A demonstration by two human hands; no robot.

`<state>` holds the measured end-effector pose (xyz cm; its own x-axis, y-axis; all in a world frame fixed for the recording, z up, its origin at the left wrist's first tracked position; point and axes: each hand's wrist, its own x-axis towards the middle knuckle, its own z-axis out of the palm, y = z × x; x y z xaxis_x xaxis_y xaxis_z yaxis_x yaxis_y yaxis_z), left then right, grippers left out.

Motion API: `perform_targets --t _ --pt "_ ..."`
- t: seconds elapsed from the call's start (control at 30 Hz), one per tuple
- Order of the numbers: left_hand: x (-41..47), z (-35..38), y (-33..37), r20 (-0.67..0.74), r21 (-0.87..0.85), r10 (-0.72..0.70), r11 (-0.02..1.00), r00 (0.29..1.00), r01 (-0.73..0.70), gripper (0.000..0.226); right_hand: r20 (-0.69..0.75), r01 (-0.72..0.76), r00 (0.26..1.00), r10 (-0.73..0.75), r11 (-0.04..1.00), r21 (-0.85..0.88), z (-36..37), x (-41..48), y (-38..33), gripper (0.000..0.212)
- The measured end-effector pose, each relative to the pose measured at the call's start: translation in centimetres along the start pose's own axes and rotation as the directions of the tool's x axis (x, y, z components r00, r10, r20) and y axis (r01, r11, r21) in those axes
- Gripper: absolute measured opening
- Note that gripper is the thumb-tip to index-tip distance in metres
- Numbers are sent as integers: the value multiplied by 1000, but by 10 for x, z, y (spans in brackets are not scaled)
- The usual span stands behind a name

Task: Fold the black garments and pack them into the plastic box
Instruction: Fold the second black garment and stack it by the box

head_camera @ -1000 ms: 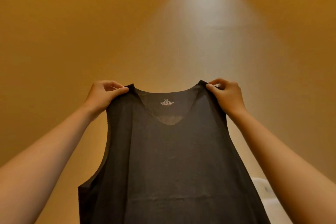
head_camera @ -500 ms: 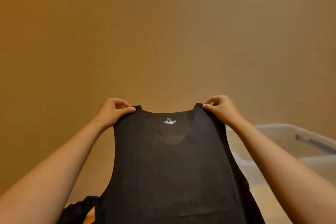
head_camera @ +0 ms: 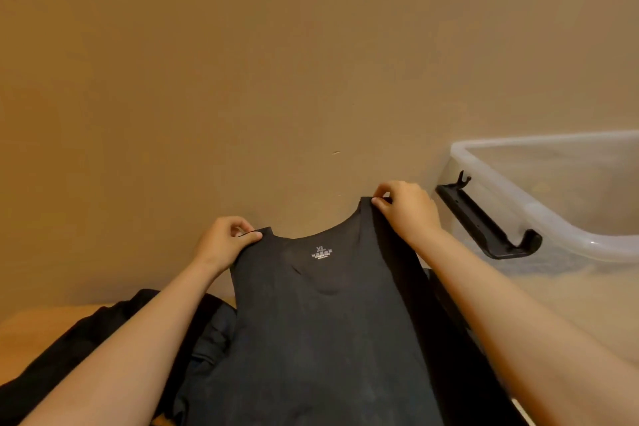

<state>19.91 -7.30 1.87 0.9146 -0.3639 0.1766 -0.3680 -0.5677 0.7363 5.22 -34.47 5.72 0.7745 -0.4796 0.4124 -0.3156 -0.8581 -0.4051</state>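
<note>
Fingers (head_camera: 249, 237) pinching black garment (head_camera: 321, 322): left hand (head_camera: 221, 244), right hand (head_camera: 409, 209).

Left hand (head_camera: 224, 241) and right hand (head_camera: 409, 209) — both bare, forearms (head_camera: 145, 339) uncovered too.

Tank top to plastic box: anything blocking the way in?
Nothing visible. The tank top is held at the straps by the left hand and right hand; the plastic box sits to its right, open-topped. Its black latch hangs outside the near wall.
</note>
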Motion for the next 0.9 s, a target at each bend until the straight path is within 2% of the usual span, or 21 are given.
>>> perform_targets --t 0.13,0.3,0.4,0.53,0.63,0.77,0.9 --pt "9 8 -9 9 -3 24 1000 1000 -24 15 71 -76 995 75 997 8 28 -10 21 17" --pt "16 21 -19 44 37 38 999 998 -40 15 121 -87 989 81 995 45 53 -16 37 17" --pt "14 27 -25 114 74 8 997 993 -17 15 146 -101 985 88 992 81 62 -14 47 18" --pt "2 33 -23 224 49 4 999 975 -15 14 142 -72 988 58 992 101 63 -18 48 30" --pt "-14 29 -12 242 26 34 999 970 -42 18 123 -33 992 19 994 109 54 -26 44 33" --pt "-41 18 8 244 -11 73 997 967 -73 18 179 30 983 -48 994 103 30 -46 33 33" --pt "-85 6 38 236 -47 138 990 962 -130 18 151 113 981 -124 990 79 -5 -76 17 33"
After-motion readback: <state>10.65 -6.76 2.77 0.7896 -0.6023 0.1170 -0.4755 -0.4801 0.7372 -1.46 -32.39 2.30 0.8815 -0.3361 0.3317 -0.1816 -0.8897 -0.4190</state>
